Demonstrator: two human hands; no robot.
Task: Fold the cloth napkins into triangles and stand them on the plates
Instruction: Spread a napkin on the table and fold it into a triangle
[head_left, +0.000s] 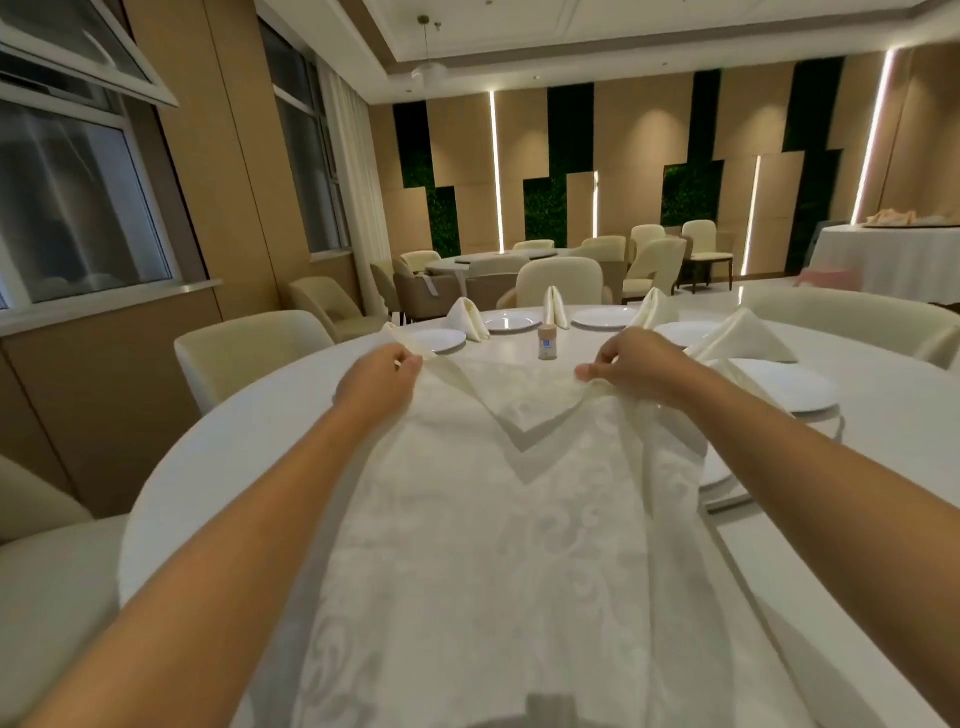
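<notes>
Two hands held one napkin (519, 545) spread over the near side of the worktop (208, 493): the left hand (382, 382) pinched its far left edge, the right hand (631, 371) its far right edge, a corner flap drooping between them. The cloth looked light, limp and slightly slick, so corners seemed the best hold. Folded napkins (553, 306) stood by plates (506, 322) farther off.

A small brown-capped shaker (547, 342), perhaps a toothpick holder, stands on the round white table (156, 519). Cream upholstered chairs (249, 353) ring it. Behind, a second table (493, 260) with similar chairs, a draped table (883, 260) at right, windows (78, 208) at left, and lit vertical wall strips (494, 166).
</notes>
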